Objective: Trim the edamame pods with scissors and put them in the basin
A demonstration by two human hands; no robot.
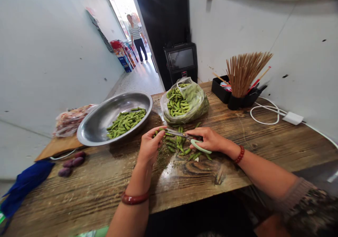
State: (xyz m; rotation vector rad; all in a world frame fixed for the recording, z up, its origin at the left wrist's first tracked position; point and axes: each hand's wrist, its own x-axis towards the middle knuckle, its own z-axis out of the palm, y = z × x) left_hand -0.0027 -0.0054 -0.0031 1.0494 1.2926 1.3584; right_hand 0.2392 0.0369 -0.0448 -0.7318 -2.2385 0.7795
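My right hand (208, 138) grips a pair of scissors (185, 135) with pale green handles, the blades pointing left. My left hand (152, 142) is closed in a pinch on a green soybean pod (161, 129), close to the scissor tips. Below the blades, a loose heap of soybean pods (180, 143) lies on the wooden table (111, 187), with small trimmings scattered round it. Left of my hands stands a wide metal basin (92, 124) with soybean pods along its right side. Behind my hands sits an open clear plastic bag (199, 105) full of pods.
Bamboo skewers (245, 73) stand in a black holder at the back right, beside a white cable (264, 123). At left are purple-red oval items (77, 159), dark blue cloth (29, 184) and a bagged item (72, 121). A person (136, 36) stands in the far doorway.
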